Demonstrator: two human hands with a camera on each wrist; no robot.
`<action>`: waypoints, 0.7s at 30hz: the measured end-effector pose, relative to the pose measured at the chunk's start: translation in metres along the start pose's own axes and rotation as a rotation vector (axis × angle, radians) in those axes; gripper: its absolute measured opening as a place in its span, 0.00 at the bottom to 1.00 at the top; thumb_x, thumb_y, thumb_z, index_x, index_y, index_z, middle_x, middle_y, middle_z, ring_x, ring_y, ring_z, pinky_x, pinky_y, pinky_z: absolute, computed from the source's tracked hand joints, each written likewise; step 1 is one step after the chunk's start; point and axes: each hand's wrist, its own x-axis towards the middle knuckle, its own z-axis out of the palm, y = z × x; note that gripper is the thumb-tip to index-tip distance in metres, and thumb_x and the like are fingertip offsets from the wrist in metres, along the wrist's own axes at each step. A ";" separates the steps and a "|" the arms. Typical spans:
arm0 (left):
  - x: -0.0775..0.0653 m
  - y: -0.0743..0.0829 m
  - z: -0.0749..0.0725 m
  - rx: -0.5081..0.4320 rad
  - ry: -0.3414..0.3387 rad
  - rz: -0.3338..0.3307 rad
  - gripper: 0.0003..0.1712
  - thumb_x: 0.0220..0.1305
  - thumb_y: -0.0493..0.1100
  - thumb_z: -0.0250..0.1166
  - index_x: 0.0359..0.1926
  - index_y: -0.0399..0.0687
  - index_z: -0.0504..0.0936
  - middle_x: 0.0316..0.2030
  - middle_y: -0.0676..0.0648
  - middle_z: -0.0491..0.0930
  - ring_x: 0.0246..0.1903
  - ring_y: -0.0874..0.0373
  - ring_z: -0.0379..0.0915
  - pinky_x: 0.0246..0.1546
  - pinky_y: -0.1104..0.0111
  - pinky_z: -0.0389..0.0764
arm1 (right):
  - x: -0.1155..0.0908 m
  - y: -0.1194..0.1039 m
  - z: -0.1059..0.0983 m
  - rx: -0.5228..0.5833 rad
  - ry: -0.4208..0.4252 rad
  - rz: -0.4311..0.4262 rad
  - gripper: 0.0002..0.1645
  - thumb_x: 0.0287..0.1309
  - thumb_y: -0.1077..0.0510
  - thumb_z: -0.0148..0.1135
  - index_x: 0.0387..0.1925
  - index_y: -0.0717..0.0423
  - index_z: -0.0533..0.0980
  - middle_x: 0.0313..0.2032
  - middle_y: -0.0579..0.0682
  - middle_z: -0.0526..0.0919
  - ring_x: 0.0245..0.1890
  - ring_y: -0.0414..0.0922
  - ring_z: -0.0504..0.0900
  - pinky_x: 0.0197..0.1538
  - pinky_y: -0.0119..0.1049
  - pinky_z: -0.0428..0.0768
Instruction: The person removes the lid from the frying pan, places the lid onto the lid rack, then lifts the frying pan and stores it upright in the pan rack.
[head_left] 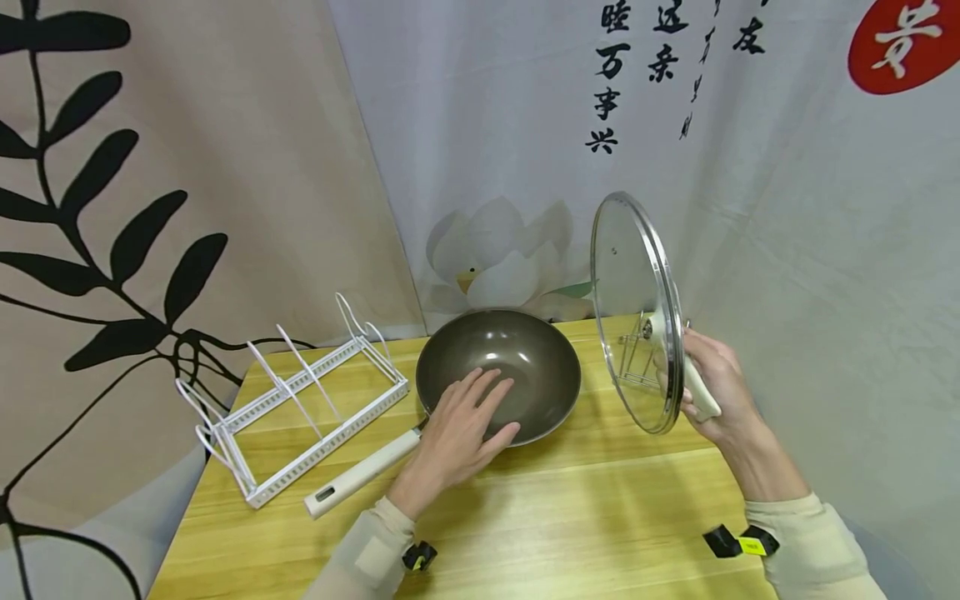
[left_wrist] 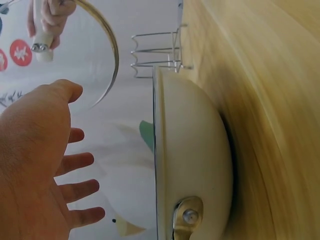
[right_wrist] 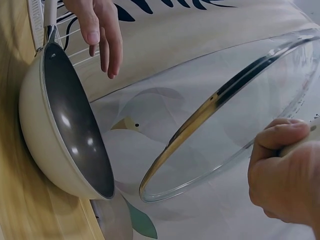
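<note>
A wok (head_left: 517, 350) with a dark inside, a cream outside and a long cream handle (head_left: 363, 472) sits on the table. Above its near left rim my left hand (head_left: 463, 433) hovers with fingers spread; the left wrist view shows a gap between that hand and the wok. To the right, my right hand (head_left: 720, 379) grips the cream knob handle of a glass lid (head_left: 630, 250). The lid (right_wrist: 215, 110) stands tilted nearly upright in the air, its metal rim apart from the wok. Part of the lid handle is hidden by the fingers.
A white rack (head_left: 300, 417) with upright wire dividers lies on the table's left side. Behind the lid stands a small wire rack (head_left: 637, 358). The wooden table (head_left: 585, 517) meets a printed curtain (head_left: 510, 125) at the back.
</note>
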 end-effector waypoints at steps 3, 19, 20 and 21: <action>0.003 0.001 0.001 0.005 -0.004 0.007 0.37 0.75 0.68 0.51 0.77 0.59 0.66 0.75 0.45 0.68 0.75 0.40 0.64 0.71 0.40 0.71 | -0.001 -0.002 -0.001 0.015 -0.011 -0.012 0.17 0.82 0.62 0.35 0.45 0.62 0.72 0.27 0.50 0.84 0.14 0.39 0.75 0.07 0.32 0.57; 0.017 0.011 0.002 0.032 -0.007 0.054 0.36 0.76 0.69 0.48 0.77 0.60 0.65 0.75 0.46 0.68 0.75 0.41 0.64 0.71 0.42 0.72 | -0.011 -0.010 -0.008 0.059 -0.031 -0.054 0.20 0.82 0.63 0.33 0.46 0.68 0.73 0.28 0.54 0.84 0.16 0.42 0.80 0.06 0.33 0.56; 0.018 0.011 0.002 0.031 -0.004 0.059 0.36 0.76 0.68 0.49 0.77 0.59 0.65 0.75 0.45 0.68 0.75 0.40 0.64 0.71 0.42 0.72 | -0.011 -0.011 -0.009 0.065 -0.033 -0.059 0.20 0.82 0.63 0.33 0.46 0.69 0.73 0.28 0.54 0.84 0.16 0.42 0.80 0.06 0.33 0.55; 0.019 0.012 0.002 0.030 -0.001 0.064 0.36 0.76 0.68 0.49 0.77 0.59 0.65 0.74 0.45 0.69 0.75 0.40 0.65 0.71 0.42 0.72 | -0.012 -0.011 -0.010 0.068 -0.032 -0.063 0.21 0.82 0.63 0.33 0.46 0.69 0.74 0.27 0.54 0.84 0.15 0.42 0.79 0.06 0.33 0.54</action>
